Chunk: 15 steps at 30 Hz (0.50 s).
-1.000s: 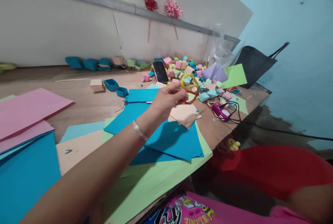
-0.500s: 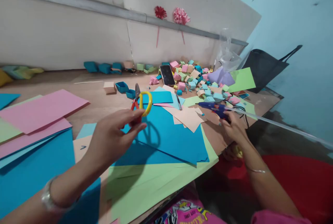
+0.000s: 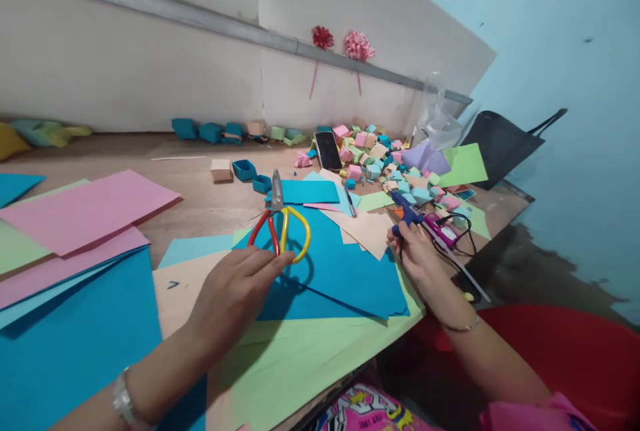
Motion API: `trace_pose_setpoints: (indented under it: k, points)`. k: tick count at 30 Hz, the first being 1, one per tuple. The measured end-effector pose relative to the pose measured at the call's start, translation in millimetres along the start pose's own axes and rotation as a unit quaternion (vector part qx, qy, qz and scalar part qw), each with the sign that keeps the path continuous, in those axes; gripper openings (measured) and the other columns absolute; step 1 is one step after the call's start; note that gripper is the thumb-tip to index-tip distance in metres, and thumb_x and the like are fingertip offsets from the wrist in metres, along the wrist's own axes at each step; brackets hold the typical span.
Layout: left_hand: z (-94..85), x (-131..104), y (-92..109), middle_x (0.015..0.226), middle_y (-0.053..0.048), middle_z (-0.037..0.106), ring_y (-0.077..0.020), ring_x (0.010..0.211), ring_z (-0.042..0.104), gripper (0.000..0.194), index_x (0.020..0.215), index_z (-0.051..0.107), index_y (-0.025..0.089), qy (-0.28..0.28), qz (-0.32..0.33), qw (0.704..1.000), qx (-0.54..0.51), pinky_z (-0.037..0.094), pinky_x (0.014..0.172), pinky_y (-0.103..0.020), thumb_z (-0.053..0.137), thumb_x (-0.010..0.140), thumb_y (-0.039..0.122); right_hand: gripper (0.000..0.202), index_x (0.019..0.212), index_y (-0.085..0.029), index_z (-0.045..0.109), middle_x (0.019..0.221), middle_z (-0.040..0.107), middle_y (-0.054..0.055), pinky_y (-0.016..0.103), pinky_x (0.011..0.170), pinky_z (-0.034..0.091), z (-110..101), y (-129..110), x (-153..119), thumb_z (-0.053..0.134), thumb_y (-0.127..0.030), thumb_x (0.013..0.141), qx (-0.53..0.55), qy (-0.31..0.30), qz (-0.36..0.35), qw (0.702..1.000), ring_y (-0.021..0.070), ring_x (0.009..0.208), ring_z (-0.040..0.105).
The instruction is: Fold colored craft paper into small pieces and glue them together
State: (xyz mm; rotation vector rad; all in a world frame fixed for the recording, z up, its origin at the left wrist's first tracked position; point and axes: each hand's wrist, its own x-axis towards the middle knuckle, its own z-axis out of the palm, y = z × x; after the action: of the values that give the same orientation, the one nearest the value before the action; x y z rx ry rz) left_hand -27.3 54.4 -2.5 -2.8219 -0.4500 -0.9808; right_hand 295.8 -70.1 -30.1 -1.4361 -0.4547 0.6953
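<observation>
My left hand (image 3: 245,284) is closed on the handles of a pair of scissors (image 3: 277,194), one handle red and the other yellow, with the blades pointing away from me. The scissors are above blue paper sheets (image 3: 345,271). On the right, my right hand (image 3: 417,257) grips a blue glue gun (image 3: 409,212), its nozzle toward the pile of small paper boxes (image 3: 373,154). A long, pale glue stick (image 3: 457,261) sticks out from the gun's rear. Beyond the scissors sit two blue paper boxes (image 3: 244,169) and a peach one (image 3: 221,170).
A phone (image 3: 328,151) leans by the box pile, and a pen (image 3: 349,201) lies on paper. A pink power strip (image 3: 441,231) with black cables is beside the glue gun. Pink sheets (image 3: 110,207) cover the left. A dark bag (image 3: 497,147) and a red stool (image 3: 560,351) are at right.
The glue gun has moved left, its nozzle now tilted up and away, and its glue stick has swung downward. My left hand has lowered slightly, turning the scissors so both handles show.
</observation>
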Motion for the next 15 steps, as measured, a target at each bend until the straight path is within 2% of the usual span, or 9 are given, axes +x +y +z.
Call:
trace_pose_setpoints:
  k: [4,8,12,15]
  points:
    - [0.1,-4,1,0.076,-0.006,0.069,-0.0186,0.064,0.06,0.029,0.105,0.069,0.017,0.008,0.005,1.0,-0.003,0.045,0.059,-0.03,0.044,0.093,0.01,0.034,0.074,-0.019,0.059,0.067,0.066,0.003,0.024,0.05,0.056,11,-2,4,0.078,-0.046,0.07,0.037,-0.013,0.023,0.999,0.0128,0.054,0.062]
    - [-0.2,-7,0,0.078,-0.007,0.069,-0.0195,0.068,0.061,0.027,0.104,0.069,0.016,0.017,-0.002,1.0,-0.007,0.046,0.06,-0.031,0.043,0.095,0.013,0.039,0.073,-0.019,0.056,0.061,0.064,0.0,0.022,0.046,0.053,17,-4,17,0.083,-0.045,0.064,0.046,-0.003,0.012,0.999,0.0105,0.05,0.058]
    - [0.0,-8,2,0.076,-0.006,0.068,-0.0193,0.069,0.062,0.031,0.102,0.069,0.017,-0.001,-0.009,1.0,-0.018,0.046,0.062,-0.031,0.039,0.095,0.012,0.046,0.076,-0.018,0.056,0.06,0.063,-0.001,0.02,0.042,0.05,15,-5,24,0.085,-0.049,0.059,0.04,-0.004,-0.001,0.999,0.01,0.048,0.058]
    - [-0.7,-7,4,0.072,-0.005,0.066,-0.0184,0.066,0.06,0.033,0.102,0.069,0.018,-0.016,-0.017,1.0,-0.02,0.045,0.06,-0.03,0.038,0.095,0.01,0.047,0.075,-0.018,0.055,0.057,0.06,-0.001,0.02,0.037,0.046,10,-4,27,0.083,-0.052,0.06,0.024,-0.01,-0.003,1.0,0.0098,0.043,0.054]
